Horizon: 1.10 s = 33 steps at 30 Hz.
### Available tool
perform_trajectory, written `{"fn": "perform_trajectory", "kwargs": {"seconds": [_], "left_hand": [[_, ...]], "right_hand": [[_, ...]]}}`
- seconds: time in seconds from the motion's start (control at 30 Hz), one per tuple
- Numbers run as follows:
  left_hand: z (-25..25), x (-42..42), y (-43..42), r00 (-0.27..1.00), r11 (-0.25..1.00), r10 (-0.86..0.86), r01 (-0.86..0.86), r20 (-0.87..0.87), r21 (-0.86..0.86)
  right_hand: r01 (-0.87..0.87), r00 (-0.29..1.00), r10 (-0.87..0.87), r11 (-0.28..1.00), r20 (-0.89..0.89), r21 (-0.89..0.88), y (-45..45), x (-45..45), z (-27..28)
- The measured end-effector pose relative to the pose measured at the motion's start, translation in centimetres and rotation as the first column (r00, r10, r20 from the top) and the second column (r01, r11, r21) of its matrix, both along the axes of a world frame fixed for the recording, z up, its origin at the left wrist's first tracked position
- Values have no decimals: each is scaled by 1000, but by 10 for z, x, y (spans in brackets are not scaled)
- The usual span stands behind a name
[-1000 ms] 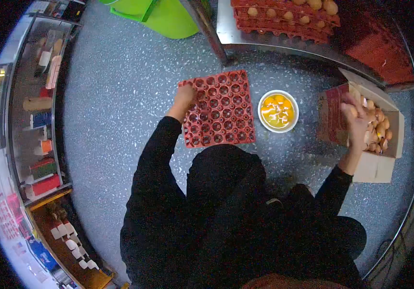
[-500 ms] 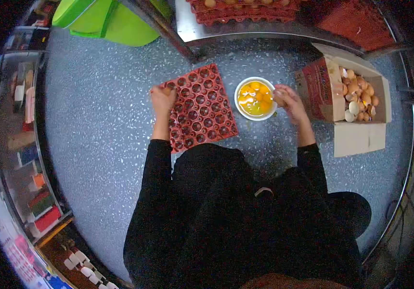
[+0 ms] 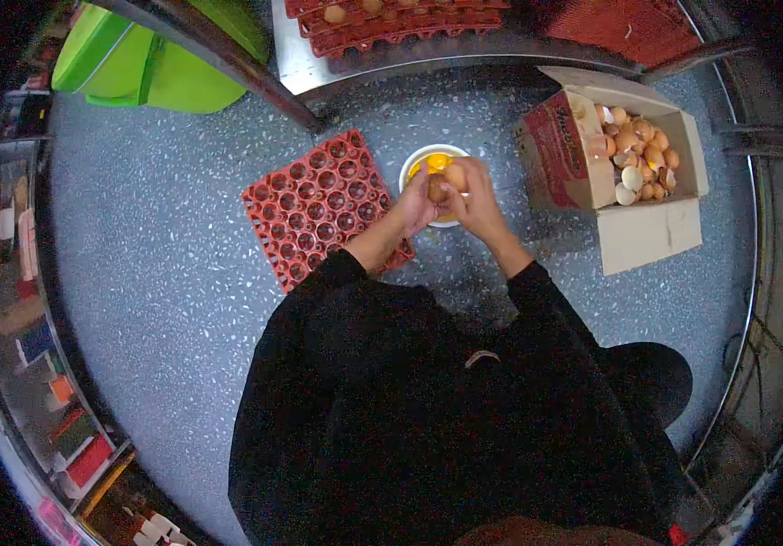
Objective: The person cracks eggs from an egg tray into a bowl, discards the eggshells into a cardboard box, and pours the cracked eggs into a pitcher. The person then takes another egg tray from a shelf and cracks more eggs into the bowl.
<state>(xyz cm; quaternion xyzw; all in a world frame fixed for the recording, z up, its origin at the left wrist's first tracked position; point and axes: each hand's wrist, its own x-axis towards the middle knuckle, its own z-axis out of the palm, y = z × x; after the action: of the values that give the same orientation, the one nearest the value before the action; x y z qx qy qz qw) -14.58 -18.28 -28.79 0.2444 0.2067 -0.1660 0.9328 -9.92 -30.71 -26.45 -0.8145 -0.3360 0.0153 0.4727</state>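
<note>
Above a white bowl (image 3: 407, 170) of cracked yolks and whites, my two hands come together. My left hand (image 3: 417, 205) is closed around a brown egg (image 3: 437, 188). My right hand (image 3: 481, 202) grips another brown egg (image 3: 456, 176) close against the first; whether either shell is cracked I cannot tell. The hands cover much of the bowl, though a few yellow yolks (image 3: 439, 161) show at its far side. Beside the bowl on the left, partly under my left forearm, lies a red egg tray (image 3: 317, 214) with its cups showing bare.
An open cardboard box (image 3: 560, 150) full of eggshells (image 3: 639, 150) stands to the right, its flap spread on the speckled floor (image 3: 173, 246). Stacked red trays with eggs (image 3: 391, 27) rest on a metal surface ahead. A green bin (image 3: 191, 68) is at upper left, behind a dark metal leg (image 3: 264, 82).
My left hand has left the tray's far left corner and moved right to the bowl with an egg. My right hand has shifted over the bowl. The view has turned slightly.
</note>
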Motion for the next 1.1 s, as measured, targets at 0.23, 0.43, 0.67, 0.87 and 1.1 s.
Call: {"fn": "perform_trajectory", "kwargs": {"seconds": [0.23,0.43,0.67,0.87,1.1], "left_hand": [[-22,5,-3,997,997,-47,44,58,61],[-16,3,3,998,993,-45,39,53,109],[-61,5,15,983,973,-154,133,101,188],[-30,7,15,986,929,-169,156,9,334],[-31,9,23,937,679,-345,288,-53,675]], "right_hand": [[-46,999,47,991,4,-127,-4,-4,-6],[-19,999,18,1000,-35,-14,-3,-7,-14],[282,683,-32,933,-730,222,-11,9,-31],[378,100,220,894,-971,241,-20,25,-17],[239,146,71,965,-987,105,-10,23,-2]]}}
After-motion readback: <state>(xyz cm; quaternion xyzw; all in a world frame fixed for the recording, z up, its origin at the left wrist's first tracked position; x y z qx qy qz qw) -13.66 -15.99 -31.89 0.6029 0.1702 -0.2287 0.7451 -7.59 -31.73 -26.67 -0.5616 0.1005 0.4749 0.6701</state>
